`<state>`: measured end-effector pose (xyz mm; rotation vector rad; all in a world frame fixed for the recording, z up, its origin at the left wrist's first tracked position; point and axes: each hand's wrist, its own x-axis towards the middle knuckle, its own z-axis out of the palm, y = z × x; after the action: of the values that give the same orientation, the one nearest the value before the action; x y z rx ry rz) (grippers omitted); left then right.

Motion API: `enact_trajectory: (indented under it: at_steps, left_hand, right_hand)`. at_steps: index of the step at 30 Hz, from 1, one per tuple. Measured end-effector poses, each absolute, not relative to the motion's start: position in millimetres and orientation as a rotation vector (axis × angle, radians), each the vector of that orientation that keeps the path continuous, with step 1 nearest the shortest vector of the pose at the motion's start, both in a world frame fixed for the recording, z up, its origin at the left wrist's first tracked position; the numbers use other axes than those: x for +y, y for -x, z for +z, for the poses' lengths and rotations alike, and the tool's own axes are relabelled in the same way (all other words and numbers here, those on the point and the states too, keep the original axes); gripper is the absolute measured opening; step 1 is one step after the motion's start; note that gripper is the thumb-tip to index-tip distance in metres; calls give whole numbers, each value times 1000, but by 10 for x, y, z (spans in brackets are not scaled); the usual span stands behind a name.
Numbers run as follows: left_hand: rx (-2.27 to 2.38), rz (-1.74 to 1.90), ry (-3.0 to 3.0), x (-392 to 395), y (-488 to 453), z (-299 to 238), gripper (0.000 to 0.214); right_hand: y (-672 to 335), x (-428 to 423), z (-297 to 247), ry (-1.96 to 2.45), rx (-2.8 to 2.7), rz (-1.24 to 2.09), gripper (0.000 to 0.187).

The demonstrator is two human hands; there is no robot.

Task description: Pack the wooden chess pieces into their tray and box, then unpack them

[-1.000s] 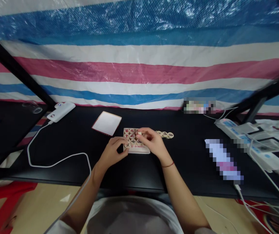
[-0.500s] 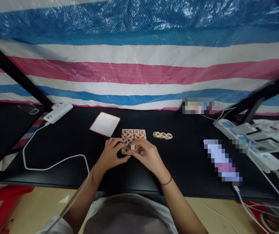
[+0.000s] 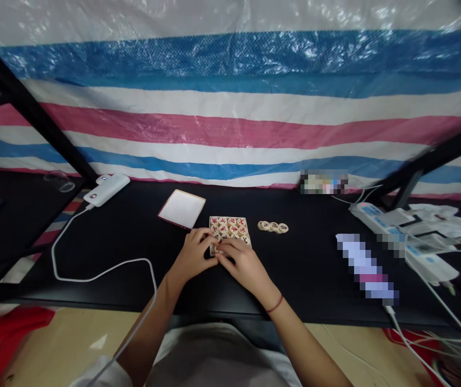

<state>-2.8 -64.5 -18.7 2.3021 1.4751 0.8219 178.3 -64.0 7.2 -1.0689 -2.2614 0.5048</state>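
A small square box (image 3: pixel 248 226) of round Chinese chess pieces (image 3: pixel 233 229) lies on the black table, red-marked ones in the back rows and black-marked ones nearer me. My left hand (image 3: pixel 193 257) is curled round the box's left front corner, fingers at the side and thumb at the front. Over the front row, my right hand (image 3: pixel 244 264) has its fingertips closed on a chess piece, mostly hidden by the fingers. Right of the box, several more pieces (image 3: pixel 273 227) lie overlapped in a short row. The open box lid (image 3: pixel 182 208) rests to the left, its white inside facing up.
A white charger-like device (image 3: pixel 109 189) with a cable stands at the back left. On the right are a blurred-out phone-like object (image 3: pixel 365 266), a power strip (image 3: pixel 408 242) and tangled cables. A striped plastic sheet (image 3: pixel 230 123) hangs behind the table.
My right hand has lowered the chess piece it held over the box into the front row. My left hand stays at the box's corner. The whole view has shifted slightly.
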Motion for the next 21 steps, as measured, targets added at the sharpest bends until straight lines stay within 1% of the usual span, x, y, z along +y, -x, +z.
enact_trajectory:
  at_steps: [4, 6, 9, 11, 12, 16, 21]
  left_hand:
    - [1466, 821, -2318, -643, 40, -186, 19]
    - [1472, 824, -2313, -640, 42, -188, 18]
    - [1495, 820, -2310, -639, 40, -193, 20]
    - [1507, 812, -2325, -644, 35, -195, 23]
    - [1507, 806, -2338, -647, 32, -196, 26]
    - [1500, 776, -2387, -658, 13, -195, 28]
    - [1556, 758, -2455, -653, -37, -192, 27]
  right_hand:
    - [-1849, -657, 54, 1018, -2162, 556, 16]
    - [-2002, -565, 32, 1046, -2088, 509, 18]
    - [-2347, -305, -6, 1228, -2047, 223, 20]
    - [-2563, -111, -31, 1374, -2158, 50, 25]
    - [-2645, -28, -43, 1414, -2218, 15, 28]
    - [-2788, 159, -97, 1461, -2397, 23, 25]
    - [-2838, 191, -153, 1435, -2404, 80, 27]
